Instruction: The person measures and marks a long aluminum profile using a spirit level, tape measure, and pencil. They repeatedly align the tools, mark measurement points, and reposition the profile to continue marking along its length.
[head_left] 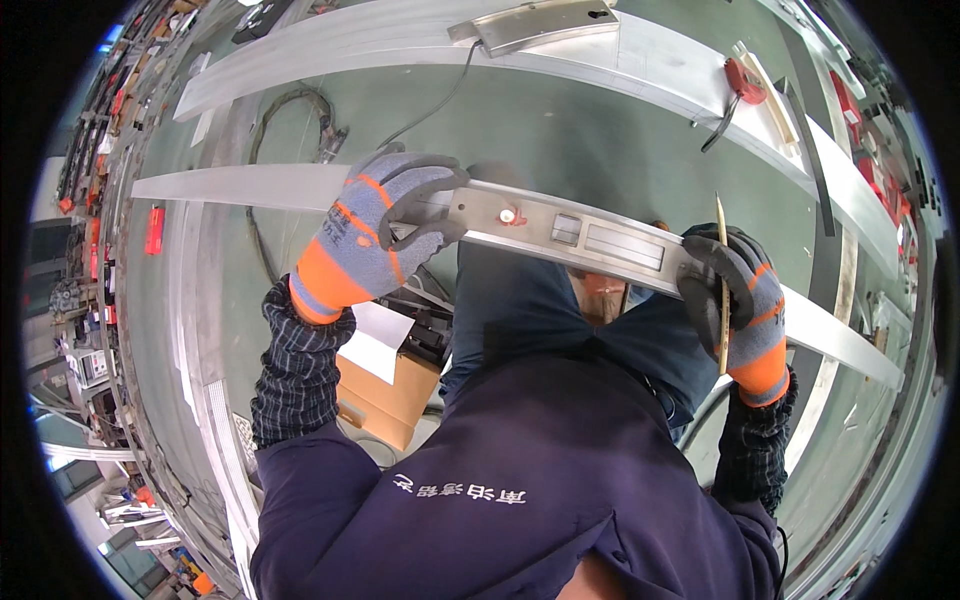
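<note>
A long, narrow silver metal plate (535,228) with rectangular cutouts and a small round white-and-red piece lies along a pale aluminium profile (240,186). My left hand (385,225), in a grey and orange glove, closes its fingers round the plate's left end. At the other end, my right hand (740,295) grips the plate, wearing a matching glove. A thin wooden pencil (722,260) is also held between the right hand's fingers, pointing away from me. The gloves hide both ends of the plate.
Across the far side runs a wider aluminium profile (400,40) carrying a metal housing (545,25) with a cable, and a red tape measure (745,80). A cardboard box (385,400) with white paper sits below my left hand. A hose (262,130) curls at left.
</note>
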